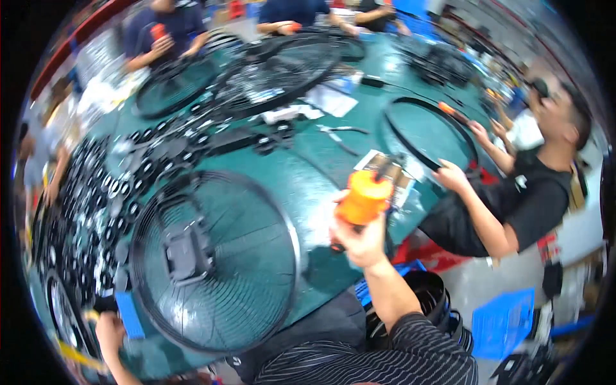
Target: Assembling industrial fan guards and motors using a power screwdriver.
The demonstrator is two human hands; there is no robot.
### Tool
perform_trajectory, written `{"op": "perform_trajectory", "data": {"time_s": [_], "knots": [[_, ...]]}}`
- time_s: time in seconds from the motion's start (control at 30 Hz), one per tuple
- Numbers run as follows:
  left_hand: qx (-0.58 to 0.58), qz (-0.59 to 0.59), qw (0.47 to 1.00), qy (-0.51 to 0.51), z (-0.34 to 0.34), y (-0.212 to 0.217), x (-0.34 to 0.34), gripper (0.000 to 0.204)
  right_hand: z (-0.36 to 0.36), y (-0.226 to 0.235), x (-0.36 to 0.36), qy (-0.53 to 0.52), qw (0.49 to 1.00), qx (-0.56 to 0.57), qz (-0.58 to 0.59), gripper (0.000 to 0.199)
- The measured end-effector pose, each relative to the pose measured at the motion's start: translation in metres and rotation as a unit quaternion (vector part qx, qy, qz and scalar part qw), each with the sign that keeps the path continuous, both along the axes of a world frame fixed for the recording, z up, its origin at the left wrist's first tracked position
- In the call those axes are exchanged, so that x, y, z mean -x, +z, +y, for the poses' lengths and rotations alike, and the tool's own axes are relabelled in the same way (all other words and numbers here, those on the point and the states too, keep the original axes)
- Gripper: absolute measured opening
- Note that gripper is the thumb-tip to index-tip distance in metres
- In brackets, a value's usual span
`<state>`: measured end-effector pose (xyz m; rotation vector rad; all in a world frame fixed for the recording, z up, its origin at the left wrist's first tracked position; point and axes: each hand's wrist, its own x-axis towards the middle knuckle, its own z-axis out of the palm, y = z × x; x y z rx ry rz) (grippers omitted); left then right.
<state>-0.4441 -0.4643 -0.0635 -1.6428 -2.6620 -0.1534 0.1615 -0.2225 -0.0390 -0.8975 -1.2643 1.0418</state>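
Note:
My right hand (361, 242) is closed around an orange power screwdriver (367, 197), blurred by motion and raised over the table's near side. Its dark tip points away from me. In front of me, to the left of that hand, lies a round black wire fan guard (240, 256) with a dark square motor housing (187, 252) at its middle. At the lower left my left hand (110, 332) has its fingers curled beside a blue block (129, 314). What they hold, if anything, is too small to make out.
Many small black round parts (96, 205) cover the green table's left side. Pliers (344, 131) lie beyond the screwdriver. A co-worker (536, 192) on the right holds a black ring (410, 144) and an orange tool. More guards (276, 70) lie at the back, near other people.

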Motion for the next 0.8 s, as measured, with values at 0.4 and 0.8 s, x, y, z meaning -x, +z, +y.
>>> {"op": "perform_trajectory", "data": {"time_s": [0.4, 0.8], "knots": [[-0.050, -0.038, 0.998, -0.014, -0.010, 0.010, 0.007, 0.020, 0.000, 0.013, -0.004, 0.032, 0.998, -0.024, 0.039, 0.033], [-0.025, -0.028, 0.997, 0.061, 0.012, 0.043, -0.040, 0.015, -0.004, 0.016, -0.004, 0.015, 0.993, -0.057, 0.100, 0.028]]}}
